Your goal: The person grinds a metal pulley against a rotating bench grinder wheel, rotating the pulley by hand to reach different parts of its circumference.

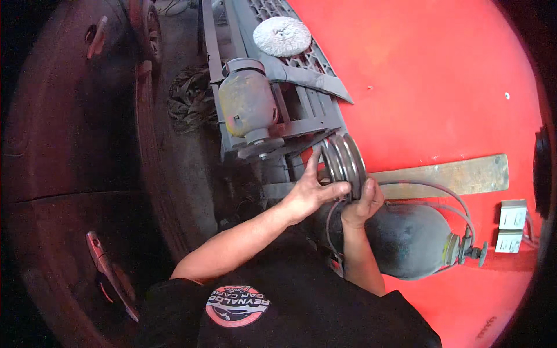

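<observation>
Between my two hands is a stack of shiny round metal rings with dark grooves (347, 160), held up in front of the bench. My left hand (310, 194) grips its near left side, the thumb lying across the lower rim and a finger reaching up along the edge. My right hand (364, 203) is closed around the lower right side, with the thumb up against the rim. What my fingers do behind the stack is hidden. Just beyond the stack, a dusty grey-yellow motor (246, 101) with a dark disc at its near end sits on the bench.
A white fluffy polishing pad (282, 36) lies on the grey metal rack (313, 122). At the right, a dark gas cylinder (415, 240) with a hose and valve lies by the red wall (418, 69). A wooden board (447, 177) and switch boxes (510, 226) are there. Dark car (64, 191) at left.
</observation>
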Available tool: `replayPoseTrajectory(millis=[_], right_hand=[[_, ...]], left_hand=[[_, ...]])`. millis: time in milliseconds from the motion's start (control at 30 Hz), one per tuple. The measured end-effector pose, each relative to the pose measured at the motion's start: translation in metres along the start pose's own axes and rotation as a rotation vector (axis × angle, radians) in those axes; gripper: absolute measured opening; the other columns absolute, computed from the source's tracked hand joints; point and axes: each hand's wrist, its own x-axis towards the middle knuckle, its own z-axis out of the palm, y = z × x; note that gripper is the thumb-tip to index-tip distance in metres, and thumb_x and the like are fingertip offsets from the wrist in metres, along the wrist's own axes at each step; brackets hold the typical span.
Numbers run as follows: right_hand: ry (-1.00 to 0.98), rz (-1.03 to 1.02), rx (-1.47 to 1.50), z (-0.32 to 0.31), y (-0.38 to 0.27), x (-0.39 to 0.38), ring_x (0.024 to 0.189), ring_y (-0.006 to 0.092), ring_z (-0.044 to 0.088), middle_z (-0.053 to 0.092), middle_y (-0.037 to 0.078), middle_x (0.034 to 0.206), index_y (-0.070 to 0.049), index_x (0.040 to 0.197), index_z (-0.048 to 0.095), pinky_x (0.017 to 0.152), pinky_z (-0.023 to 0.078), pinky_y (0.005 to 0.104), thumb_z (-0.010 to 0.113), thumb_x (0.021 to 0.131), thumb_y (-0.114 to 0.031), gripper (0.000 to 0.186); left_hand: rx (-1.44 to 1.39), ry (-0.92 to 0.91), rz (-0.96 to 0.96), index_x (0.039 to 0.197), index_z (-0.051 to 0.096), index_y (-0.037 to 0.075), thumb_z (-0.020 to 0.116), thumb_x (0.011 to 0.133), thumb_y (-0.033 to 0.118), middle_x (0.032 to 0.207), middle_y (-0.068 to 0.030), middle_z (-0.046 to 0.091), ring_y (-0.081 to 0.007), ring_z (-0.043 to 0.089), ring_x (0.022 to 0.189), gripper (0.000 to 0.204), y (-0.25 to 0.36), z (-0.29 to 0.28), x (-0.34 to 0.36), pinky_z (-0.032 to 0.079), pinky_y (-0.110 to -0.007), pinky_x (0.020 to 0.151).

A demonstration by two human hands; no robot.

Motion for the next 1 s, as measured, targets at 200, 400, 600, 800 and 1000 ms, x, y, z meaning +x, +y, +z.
replayPoseTrajectory(millis=[200, 400, 600, 800, 1000], right_hand=[[0.104, 0.227, 0.180, -0.020, -0.014, -0.003, 0.075, 0.0131, 0.057, 0.064, 0.003, 0.082, -0.001, 0.082, 0.065, 0.071, 0.047, 0.0300, 0.058, 0.095, -0.028, 0.031], [-0.111, 0.316, 0.241, -0.026, -0.049, 0.032, 0.071, 0.0109, 0.061, 0.068, 0.005, 0.082, 0.002, 0.090, 0.070, 0.066, 0.049, 0.0266, 0.058, 0.098, -0.024, 0.030], [-0.296, 0.421, 0.073, -0.025, -0.057, 0.057, 0.073, 0.0098, 0.058, 0.067, 0.003, 0.083, 0.005, 0.093, 0.070, 0.070, 0.048, 0.0263, 0.060, 0.097, -0.024, 0.031], [-0.387, 0.243, 0.098, -0.013, -0.041, 0.056, 0.086, 0.0126, 0.060, 0.067, 0.005, 0.094, 0.006, 0.100, 0.068, 0.079, 0.049, 0.0285, 0.059, 0.097, -0.030, 0.038], [-0.323, 0.263, -0.276, 0.005, 0.024, 0.065, 0.075, 0.0112, 0.055, 0.063, 0.002, 0.078, 0.005, 0.091, 0.069, 0.071, 0.046, 0.0286, 0.062, 0.095, -0.035, 0.041]], left_hand=[[0.405, 0.240, 0.106, 0.151, 0.004, -0.006, 0.089, 0.070, 0.039, 0.139, -0.0254, 0.047, -0.0312, 0.047, 0.130, 0.126, 0.004, 0.036, -0.017, 0.035, -0.038, 0.112], [0.398, 0.213, 0.146, 0.143, 0.019, -0.006, 0.084, 0.076, 0.039, 0.127, -0.0218, 0.055, -0.0272, 0.060, 0.112, 0.103, -0.017, 0.025, -0.016, 0.051, -0.038, 0.095], [0.174, 0.220, -0.020, 0.120, 0.035, -0.004, 0.067, 0.093, 0.037, 0.101, -0.0217, 0.063, -0.0253, 0.070, 0.076, 0.058, -0.013, 0.028, -0.017, 0.060, -0.036, 0.064], [-0.179, 0.209, 0.063, 0.119, 0.033, -0.002, 0.051, 0.102, 0.031, 0.099, -0.0234, 0.064, -0.0309, 0.071, 0.070, 0.041, -0.026, 0.019, 0.003, 0.063, -0.040, 0.060], [-0.061, 0.170, -0.153, 0.124, 0.042, -0.001, 0.050, 0.102, 0.038, 0.104, -0.0219, 0.064, -0.0306, 0.069, 0.080, 0.045, -0.065, -0.029, 0.032, 0.061, -0.042, 0.068]])
